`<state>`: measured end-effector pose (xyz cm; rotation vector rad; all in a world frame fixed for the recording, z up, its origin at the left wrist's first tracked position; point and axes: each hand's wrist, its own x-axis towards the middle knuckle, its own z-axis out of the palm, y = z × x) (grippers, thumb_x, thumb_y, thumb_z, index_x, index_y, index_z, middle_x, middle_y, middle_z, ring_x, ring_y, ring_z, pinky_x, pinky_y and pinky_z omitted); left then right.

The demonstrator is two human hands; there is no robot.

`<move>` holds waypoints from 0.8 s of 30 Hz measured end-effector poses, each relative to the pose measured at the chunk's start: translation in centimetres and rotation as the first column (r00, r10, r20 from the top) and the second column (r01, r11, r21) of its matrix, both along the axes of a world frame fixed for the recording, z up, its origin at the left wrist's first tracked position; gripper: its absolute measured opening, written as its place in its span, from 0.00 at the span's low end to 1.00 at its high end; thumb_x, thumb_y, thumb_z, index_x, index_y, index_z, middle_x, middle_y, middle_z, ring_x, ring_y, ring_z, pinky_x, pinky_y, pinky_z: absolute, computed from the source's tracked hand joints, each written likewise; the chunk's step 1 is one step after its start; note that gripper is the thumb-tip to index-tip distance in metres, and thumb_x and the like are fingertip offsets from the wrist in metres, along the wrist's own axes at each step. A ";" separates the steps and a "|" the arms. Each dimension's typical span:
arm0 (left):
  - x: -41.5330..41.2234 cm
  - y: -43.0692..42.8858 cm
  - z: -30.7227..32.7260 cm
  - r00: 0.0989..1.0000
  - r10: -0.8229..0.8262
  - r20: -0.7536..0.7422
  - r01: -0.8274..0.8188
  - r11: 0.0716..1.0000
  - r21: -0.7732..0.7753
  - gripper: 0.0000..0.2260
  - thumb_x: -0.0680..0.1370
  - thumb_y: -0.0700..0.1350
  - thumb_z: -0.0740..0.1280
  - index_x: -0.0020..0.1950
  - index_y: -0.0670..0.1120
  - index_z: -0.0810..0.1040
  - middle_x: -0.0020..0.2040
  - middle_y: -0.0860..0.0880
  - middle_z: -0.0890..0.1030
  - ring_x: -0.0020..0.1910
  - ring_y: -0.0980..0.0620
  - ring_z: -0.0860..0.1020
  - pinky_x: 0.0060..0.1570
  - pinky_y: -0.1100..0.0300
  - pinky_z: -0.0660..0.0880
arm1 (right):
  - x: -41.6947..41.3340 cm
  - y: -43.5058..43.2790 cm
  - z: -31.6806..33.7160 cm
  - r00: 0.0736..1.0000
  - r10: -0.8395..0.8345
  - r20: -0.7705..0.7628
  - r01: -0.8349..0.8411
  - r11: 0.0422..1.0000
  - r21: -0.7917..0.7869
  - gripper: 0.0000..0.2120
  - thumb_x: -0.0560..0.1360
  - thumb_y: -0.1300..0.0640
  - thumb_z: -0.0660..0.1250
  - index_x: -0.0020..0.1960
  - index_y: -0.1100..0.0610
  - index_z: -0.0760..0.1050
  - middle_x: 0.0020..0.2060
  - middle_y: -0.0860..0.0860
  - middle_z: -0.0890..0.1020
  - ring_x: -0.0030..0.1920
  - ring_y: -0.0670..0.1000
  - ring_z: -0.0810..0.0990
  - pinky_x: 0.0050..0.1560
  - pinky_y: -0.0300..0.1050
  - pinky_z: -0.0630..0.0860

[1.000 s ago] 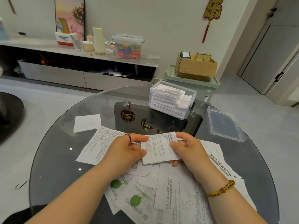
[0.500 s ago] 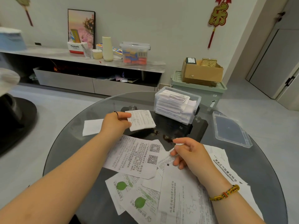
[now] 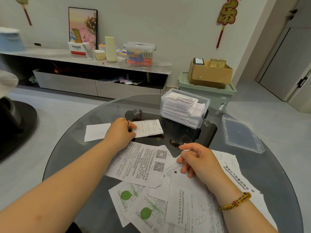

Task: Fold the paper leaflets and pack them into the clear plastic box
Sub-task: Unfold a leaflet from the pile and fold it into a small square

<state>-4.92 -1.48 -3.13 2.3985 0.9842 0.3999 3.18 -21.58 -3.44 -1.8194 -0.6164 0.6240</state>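
Pinching a folded leaflet (image 3: pixel 148 128) near the table's (image 3: pixel 70 145) far edge, left hand (image 3: pixel 120 131); right hand (image 3: pixel 196 158) is resting half-curled on loose leaflets (image 3: pixel 139 163).

**Around my round glass table**

Far left, a long low cabinet (image 3: pixel 94 84) carries a framed picture (image 3: pixel 83 26), a cream bottle (image 3: pixel 110 49) and a lidded tub of colourful bits (image 3: pixel 139 53). Far right, a cardboard box (image 3: pixel 210 74) sits on a green bin (image 3: pixel 207 93). A red ornament (image 3: pixel 226 15) hangs on the wall above.
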 end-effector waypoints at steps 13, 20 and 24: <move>-2.3 -4.2 2.0 0.890 -0.408 -0.204 0.427 0.902 0.058 0.18 0.76 0.47 0.66 0.66 0.54 0.70 0.68 0.55 0.69 0.69 0.54 0.65 0.68 0.59 0.61 | -0.2 -0.4 0.4 0.999 0.047 0.022 -0.047 0.999 -0.005 0.10 0.77 0.63 0.60 0.44 0.50 0.73 0.33 0.50 0.81 0.23 0.42 0.76 0.25 0.34 0.72; -1.7 -4.3 2.2 0.821 -0.413 -0.395 0.428 0.902 -0.055 0.29 0.73 0.49 0.69 0.71 0.52 0.62 0.69 0.53 0.67 0.67 0.52 0.67 0.65 0.59 0.64 | -0.3 -0.8 0.3 0.998 0.058 0.031 -0.058 0.998 0.009 0.10 0.76 0.64 0.60 0.44 0.50 0.73 0.32 0.49 0.80 0.24 0.42 0.76 0.27 0.33 0.73; -1.1 -4.0 2.8 0.776 -0.377 -0.505 0.418 0.908 -0.036 0.28 0.71 0.53 0.70 0.68 0.52 0.64 0.64 0.52 0.71 0.63 0.51 0.70 0.63 0.58 0.62 | -0.3 -0.8 0.3 0.998 0.063 0.031 -0.064 0.998 0.012 0.10 0.77 0.63 0.59 0.43 0.49 0.73 0.33 0.50 0.80 0.24 0.43 0.76 0.27 0.34 0.73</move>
